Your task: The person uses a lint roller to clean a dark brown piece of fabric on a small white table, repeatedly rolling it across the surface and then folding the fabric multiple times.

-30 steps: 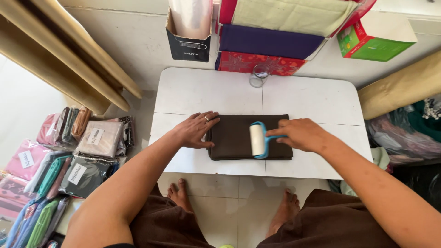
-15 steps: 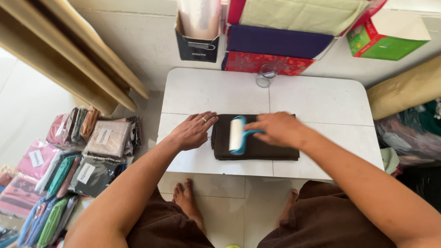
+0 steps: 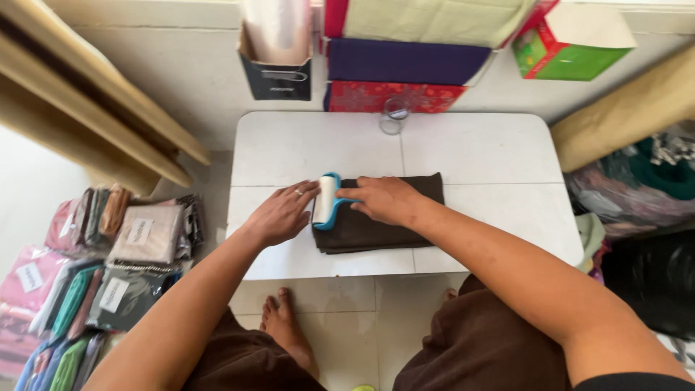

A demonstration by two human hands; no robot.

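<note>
A folded dark brown cloth lies on a small white table. My right hand grips the blue handle of a lint roller, whose white roll rests at the cloth's left edge. My left hand lies flat on the table just left of the roller, fingers spread, touching the cloth's left edge. A ring shows on one finger.
A clear glass stands at the table's far edge. Behind it are stacked fabric boxes, a dark box with a plastic roll and a green carton. Packaged cloths lie on the floor at left. Bags sit right.
The roller has travelled left across the cloth, from its right part to its left edge. My left hand slid off the cloth toward the left.
</note>
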